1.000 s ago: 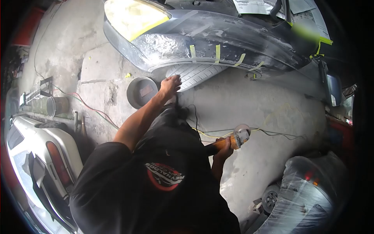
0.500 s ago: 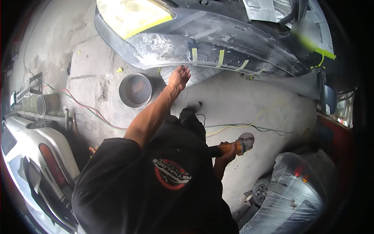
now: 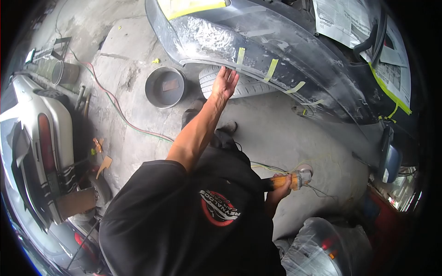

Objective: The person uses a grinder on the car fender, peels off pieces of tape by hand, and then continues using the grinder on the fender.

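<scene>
My left hand (image 3: 224, 85) reaches up to the lower edge of a sanded grey car body panel (image 3: 304, 64), its fingers stretched out and fingertips right at the edge. Several strips of yellow-green masking tape (image 3: 271, 70) cross that edge, to the right of the hand. Whitish sanded patches cover the panel's surface. Behind the hand, below the panel, is a tire (image 3: 251, 87). Down by my right side, my right hand (image 3: 282, 187) is closed around the yellow body of an angle grinder (image 3: 279, 181), with its head and pale round disc pointing right.
A grey bucket (image 3: 165, 87) stands on the concrete floor left of the tire. A red and green hose (image 3: 120, 115) and cables (image 3: 267, 166) run across the floor. A white car (image 3: 50, 115) is at left, a plastic-covered vehicle part (image 3: 327, 248) at lower right. Newspaper (image 3: 343, 25) masks the upper right.
The view has shifted, so the panel sits farther right and higher. My left hand now shows more of its palm, fingers at the panel's edge. My right hand still holds the angle grinder.
</scene>
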`<action>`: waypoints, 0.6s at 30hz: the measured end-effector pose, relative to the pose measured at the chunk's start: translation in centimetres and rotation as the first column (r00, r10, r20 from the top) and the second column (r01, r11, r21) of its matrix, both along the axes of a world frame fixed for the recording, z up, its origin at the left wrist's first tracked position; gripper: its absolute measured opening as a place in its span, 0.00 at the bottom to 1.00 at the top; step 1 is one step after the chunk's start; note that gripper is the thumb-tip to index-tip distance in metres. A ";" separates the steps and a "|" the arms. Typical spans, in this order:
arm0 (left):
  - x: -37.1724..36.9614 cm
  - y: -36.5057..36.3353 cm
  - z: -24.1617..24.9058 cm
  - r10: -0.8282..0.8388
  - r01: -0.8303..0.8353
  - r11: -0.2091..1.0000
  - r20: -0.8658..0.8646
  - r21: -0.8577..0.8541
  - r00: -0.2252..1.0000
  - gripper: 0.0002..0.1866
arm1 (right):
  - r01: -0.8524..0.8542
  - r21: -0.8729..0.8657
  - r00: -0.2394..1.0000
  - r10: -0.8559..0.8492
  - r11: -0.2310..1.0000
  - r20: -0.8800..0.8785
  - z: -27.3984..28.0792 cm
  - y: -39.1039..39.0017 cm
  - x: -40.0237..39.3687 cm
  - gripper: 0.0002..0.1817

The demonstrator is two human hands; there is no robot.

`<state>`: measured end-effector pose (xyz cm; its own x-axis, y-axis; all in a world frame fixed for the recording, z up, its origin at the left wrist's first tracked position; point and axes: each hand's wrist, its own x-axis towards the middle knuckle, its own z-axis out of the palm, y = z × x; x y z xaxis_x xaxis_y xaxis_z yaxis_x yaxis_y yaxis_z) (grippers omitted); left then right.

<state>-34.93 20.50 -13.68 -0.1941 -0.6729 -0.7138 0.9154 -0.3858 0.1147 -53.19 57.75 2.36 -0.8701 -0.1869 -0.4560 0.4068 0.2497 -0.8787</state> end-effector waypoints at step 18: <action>-1.3 -0.1 -1.0 0.099 -0.088 0.991 0.109 -0.098 0.989 0.19 | -0.020 0.057 0.999 0.022 0.998 -0.024 -0.5 2.3 -5.9 0.21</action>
<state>-36.19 20.37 -14.66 -0.0489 -0.7487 -0.6611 0.9261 -0.2819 0.2508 -59.12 60.07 1.84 -0.8774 -0.1798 -0.4447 0.3793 0.3076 -0.8727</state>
